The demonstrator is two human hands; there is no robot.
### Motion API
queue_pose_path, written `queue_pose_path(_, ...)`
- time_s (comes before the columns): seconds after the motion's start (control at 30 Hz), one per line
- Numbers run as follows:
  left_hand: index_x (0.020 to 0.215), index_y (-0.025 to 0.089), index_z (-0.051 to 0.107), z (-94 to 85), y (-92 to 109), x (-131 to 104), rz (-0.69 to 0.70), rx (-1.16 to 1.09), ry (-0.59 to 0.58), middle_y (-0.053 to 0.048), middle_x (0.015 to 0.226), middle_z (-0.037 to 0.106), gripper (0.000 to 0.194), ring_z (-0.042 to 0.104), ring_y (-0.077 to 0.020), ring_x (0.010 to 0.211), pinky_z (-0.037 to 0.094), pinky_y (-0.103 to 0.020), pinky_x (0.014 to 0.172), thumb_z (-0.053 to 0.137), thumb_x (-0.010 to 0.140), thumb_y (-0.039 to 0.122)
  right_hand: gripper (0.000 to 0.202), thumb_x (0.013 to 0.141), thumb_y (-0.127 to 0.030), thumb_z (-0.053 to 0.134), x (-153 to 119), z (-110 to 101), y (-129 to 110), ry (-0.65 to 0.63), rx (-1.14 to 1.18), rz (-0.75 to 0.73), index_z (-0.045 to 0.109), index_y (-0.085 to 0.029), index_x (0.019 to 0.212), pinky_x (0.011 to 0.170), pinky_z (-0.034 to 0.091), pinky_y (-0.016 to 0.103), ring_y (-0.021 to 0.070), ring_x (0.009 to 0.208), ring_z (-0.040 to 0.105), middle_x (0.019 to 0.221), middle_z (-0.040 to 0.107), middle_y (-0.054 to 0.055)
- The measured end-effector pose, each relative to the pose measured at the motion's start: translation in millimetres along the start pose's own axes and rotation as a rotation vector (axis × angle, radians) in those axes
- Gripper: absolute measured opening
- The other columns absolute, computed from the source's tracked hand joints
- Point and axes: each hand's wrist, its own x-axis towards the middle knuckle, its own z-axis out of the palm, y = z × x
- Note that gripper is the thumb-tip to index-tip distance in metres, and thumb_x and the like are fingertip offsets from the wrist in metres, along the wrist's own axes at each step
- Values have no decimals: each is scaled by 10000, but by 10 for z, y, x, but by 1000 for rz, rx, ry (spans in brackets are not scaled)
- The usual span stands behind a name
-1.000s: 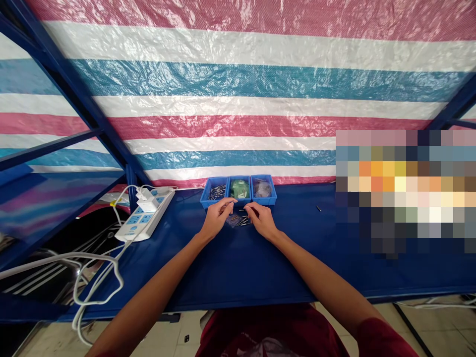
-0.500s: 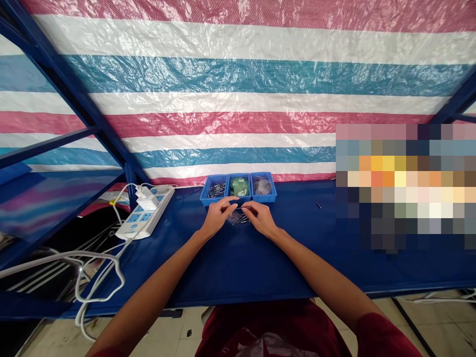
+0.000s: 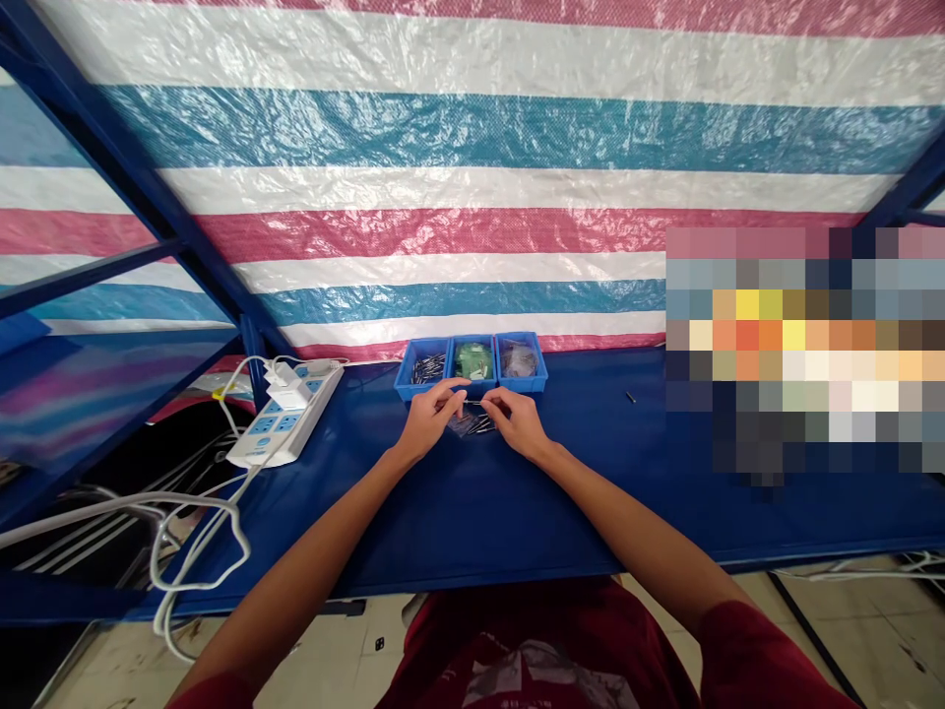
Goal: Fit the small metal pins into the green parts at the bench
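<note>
My left hand and my right hand meet over the desk, fingertips pinched at the two ends of a thin, light-coloured rod-like piece. Its exact kind is too small to make out. Just beneath my fingers lies a small pile of dark and silvery slim metal pieces. Beside the pile is some clear plastic, partly covered by my left hand. Behind my hands stand three small blue bins: the left bin has dark slim pieces, the middle bin green-looking items, the right bin clear plastic pieces.
A white power strip with a plugged-in adapter stands on the left of the blue desk. White cables loop over the left edge. One small dark piece lies to the right. The far right is pixelated.
My left thumb and fingers have closed onto the thin piece, which now shows between both hands. The whole view has shifted slightly, with the desk and bins sitting higher in the picture.
</note>
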Motion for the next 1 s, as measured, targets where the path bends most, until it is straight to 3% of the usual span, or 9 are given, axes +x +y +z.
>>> queue_pose_path(0.23,831,146,666,20,-34,13,-8,39,31,2,640,596,296,437,-85,469,364,-205,456,576,849,428,318,923,-441,434,7,-34,-14,95,9,40,617,-188,861,571,433,252,146,584,556,684,611,20)
queue_pose_path(0.57,891,155,702,41,-24,7,42,-93,130,-37,788,671,255,477,-64,441,382,-210,433,639,818,391,304,922,-442,442,0,-1,-13,17,31,41,613,-197,862,556,428,245,140,554,532,637,582,4)
queue_pose_path(0.73,901,146,640,33,35,-11,-14,-202,141,-61,803,715,271,508,-75,422,398,-211,413,601,843,409,318,935,-429,420,-3,-5,-13,21,23,37,631,-191,937,557,435,245,143,559,544,654,594,10)
queue_pose_path(0.9,878,154,553,7,22,-7,-33,-286,259,-72,786,727,276,410,-41,324,343,-192,349,582,853,427,342,944,-418,392,1,-17,-14,33,19,33,637,-181,981,558,440,246,147,573,565,677,612,23)
queue_pose_path(1.0,908,157,572,-4,2,6,-26,-270,268,-33,715,692,268,375,-35,334,316,-177,349,570,863,421,342,946,-414,389,1,-17,-15,30,20,33,634,-179,984,563,442,241,146,590,573,691,619,26)
